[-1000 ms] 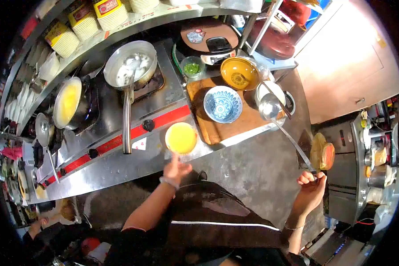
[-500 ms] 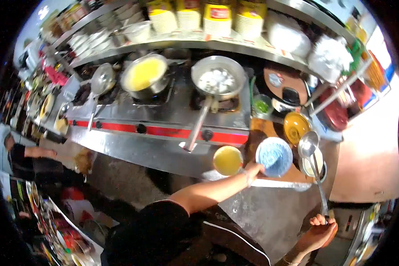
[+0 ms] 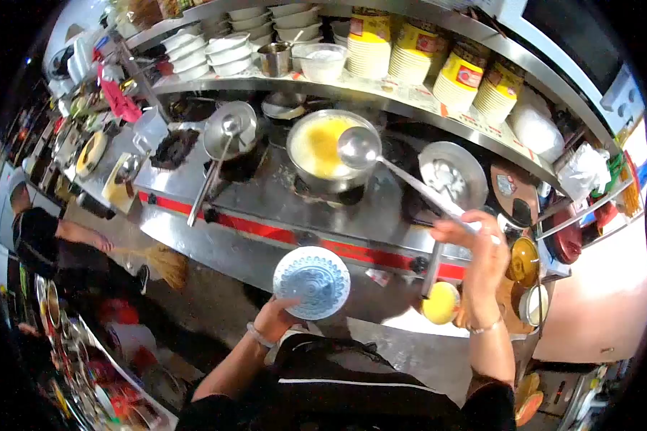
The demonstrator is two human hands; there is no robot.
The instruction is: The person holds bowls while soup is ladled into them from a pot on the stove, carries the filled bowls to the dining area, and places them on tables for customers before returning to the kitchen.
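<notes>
A blue-and-white patterned bowl (image 3: 313,282) is in my left hand (image 3: 274,318), thumb over its rim, in front of the stove's edge. My right hand (image 3: 482,248) is closed round the handle of a large metal ladle (image 3: 359,148). The ladle's head hangs over the right side of a pot of yellow liquid (image 3: 319,146). To the right, a pan with white pieces in liquid (image 3: 449,176) sits on the stove, its handle partly behind my right hand. A bowl of yellow liquid (image 3: 440,302) stands on the counter below that hand.
Paper bowls (image 3: 411,54) and white dishes (image 3: 230,54) are stacked on the shelf above. Another pan with a ladle (image 3: 230,131) is at the stove's left. A brown bowl (image 3: 522,260) stands at right. On the far left, a person (image 3: 36,241) holds a broom (image 3: 167,264).
My left hand has lifted the patterned bowl off the cutting board and carried it left. My right hand has brought the ladle from the right over to the yellow pot. The view has shifted left.
</notes>
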